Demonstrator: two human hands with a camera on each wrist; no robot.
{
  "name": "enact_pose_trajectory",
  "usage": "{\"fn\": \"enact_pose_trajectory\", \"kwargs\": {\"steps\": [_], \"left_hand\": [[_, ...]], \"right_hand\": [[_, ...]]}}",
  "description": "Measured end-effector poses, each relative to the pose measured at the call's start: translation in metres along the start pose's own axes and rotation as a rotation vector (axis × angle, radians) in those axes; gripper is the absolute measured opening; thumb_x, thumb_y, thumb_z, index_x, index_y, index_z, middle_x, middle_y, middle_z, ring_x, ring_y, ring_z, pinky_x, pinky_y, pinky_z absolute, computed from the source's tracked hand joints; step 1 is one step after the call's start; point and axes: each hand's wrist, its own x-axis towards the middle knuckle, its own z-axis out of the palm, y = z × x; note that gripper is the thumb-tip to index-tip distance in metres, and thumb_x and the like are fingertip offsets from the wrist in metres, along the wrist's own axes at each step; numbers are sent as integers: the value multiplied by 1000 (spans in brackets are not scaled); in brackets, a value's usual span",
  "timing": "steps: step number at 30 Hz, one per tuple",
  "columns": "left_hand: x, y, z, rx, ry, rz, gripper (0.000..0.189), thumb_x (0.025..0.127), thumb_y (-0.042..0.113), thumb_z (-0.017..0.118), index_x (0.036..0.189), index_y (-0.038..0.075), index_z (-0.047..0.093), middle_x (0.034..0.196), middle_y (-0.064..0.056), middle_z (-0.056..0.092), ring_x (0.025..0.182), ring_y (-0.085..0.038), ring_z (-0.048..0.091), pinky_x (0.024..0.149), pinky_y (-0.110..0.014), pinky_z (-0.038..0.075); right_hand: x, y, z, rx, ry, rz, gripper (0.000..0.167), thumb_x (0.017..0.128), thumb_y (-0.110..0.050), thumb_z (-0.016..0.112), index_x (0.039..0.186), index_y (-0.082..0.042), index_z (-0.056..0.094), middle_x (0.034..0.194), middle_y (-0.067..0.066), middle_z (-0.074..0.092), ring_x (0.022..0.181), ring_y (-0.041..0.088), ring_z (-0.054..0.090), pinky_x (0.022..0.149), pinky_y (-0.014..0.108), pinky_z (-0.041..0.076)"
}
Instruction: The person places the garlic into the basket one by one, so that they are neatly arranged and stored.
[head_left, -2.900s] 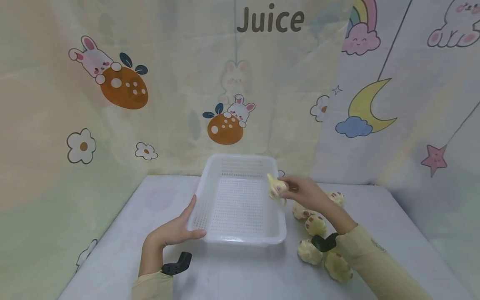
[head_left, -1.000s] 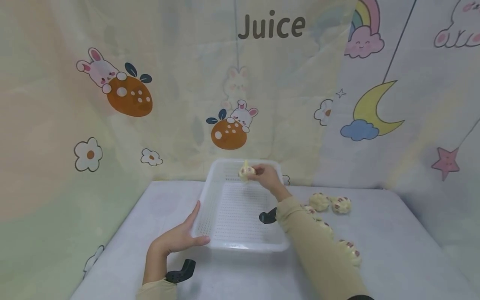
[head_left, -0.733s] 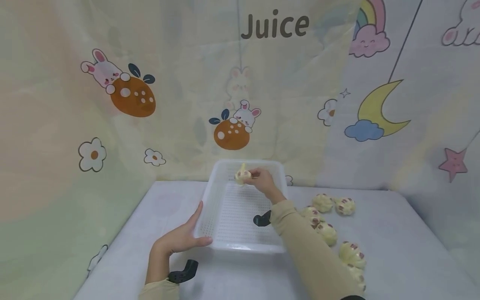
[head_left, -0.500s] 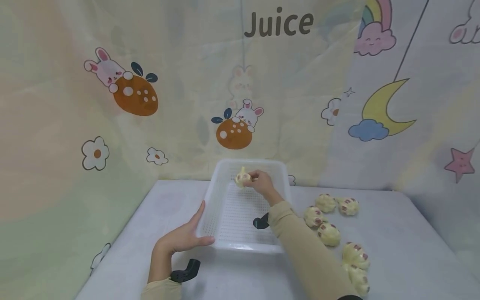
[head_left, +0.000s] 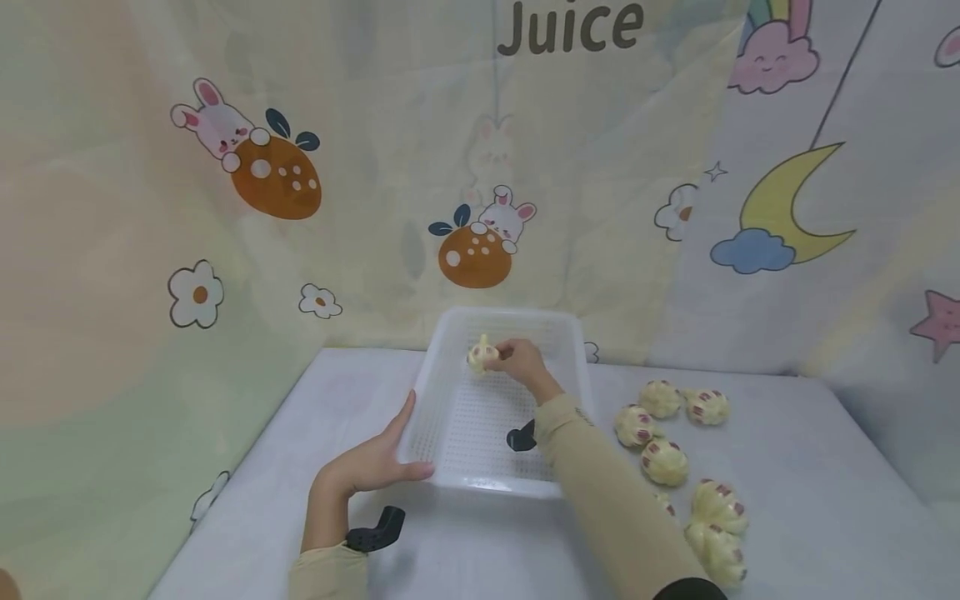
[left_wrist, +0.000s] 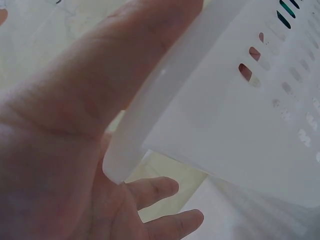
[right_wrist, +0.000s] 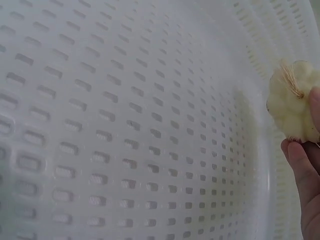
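Note:
A white perforated plastic basket stands tilted on the table, its far end against the backdrop. My left hand grips its near left corner. In the left wrist view, the basket's rim runs between the thumb and the fingers, two fingertips showing below it. My right hand reaches inside the basket and pinches a pale garlic bulb near the far end, stem upward. The right wrist view shows the bulb's root tuft facing the camera, fingertips at its lower edge, beyond the slotted basket floor.
Several more garlic bulbs lie on the white table right of the basket, some close to the right sleeve, which partly hides one. A printed cloth backdrop rises behind and along both sides of the table.
My right hand has carried the garlic bulb from the basket's right rim leftward into its far end, then lowered it slightly. My left hand keeps the same hold; the head view has shifted right.

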Motion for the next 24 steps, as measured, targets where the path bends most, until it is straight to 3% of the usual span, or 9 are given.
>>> {"fn": "enact_pose_trajectory", "kwargs": {"steps": [9,17,24], "left_hand": [[-1,-1,1,-25,7,-15,117,77,45,75,152,29,-13,161,-10,2,144,-32,20,110,-55,27],[1,-1,0,-25,12,-9,116,78,41,75,151,29,-13,161,-8,6,142,-28,25,110,-53,28],[-1,0,0,-35,7,-10,115,78,41,75,152,28,-12,161,-10,4,143,-30,23,110,-54,27]], "right_hand": [[4,9,5,18,-5,30,40,81,-24,76,112,-1,66,112,14,66,105,27,59,90,39,48],[5,2,7,18,-6,36,41,80,-23,76,113,-2,66,111,14,67,106,28,60,93,40,47],[14,7,14,47,-17,50,41,79,-23,78,113,-3,67,111,13,68,105,28,59,93,40,46]]}}
